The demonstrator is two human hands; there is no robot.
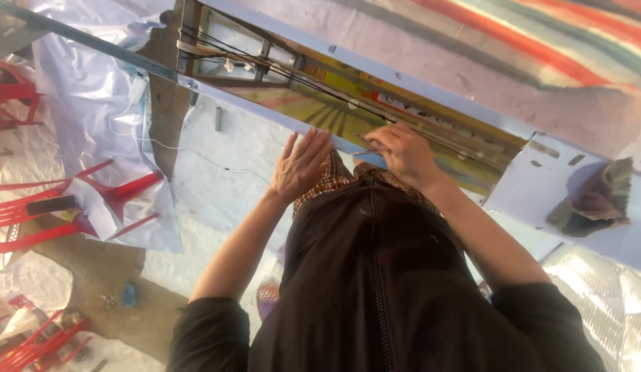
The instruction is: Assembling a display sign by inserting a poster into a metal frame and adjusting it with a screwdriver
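The person's dark jacket [375, 289] is filling the near foreground, with both forearms reaching away from the body.

The left hand [301, 165] is lying open, fingers together and extended, palm pressing flat against the near pale-blue edge of the long frame [431, 89]. It is clamping nothing.

The right hand [402, 153] is curling closed over the same edge, just beside the left hand. A thin metal tool [362, 152] is protruding from its grip, tip pointing toward the left hand. What kind of tool it is cannot be told.

The long frame is running diagonally, its long axis going from the upper left toward the lower right of the view. Its open channel is facing the person, showing black wires [265, 62] running lengthwise along it and a yellow printed panel [348, 110] inside.

At the far right, a folded cloth [592, 200] is resting on a pale-blue panel.

To the left, red plastic chairs [66, 207] are lying on the floor beside a sheet of clear plastic [93, 83].
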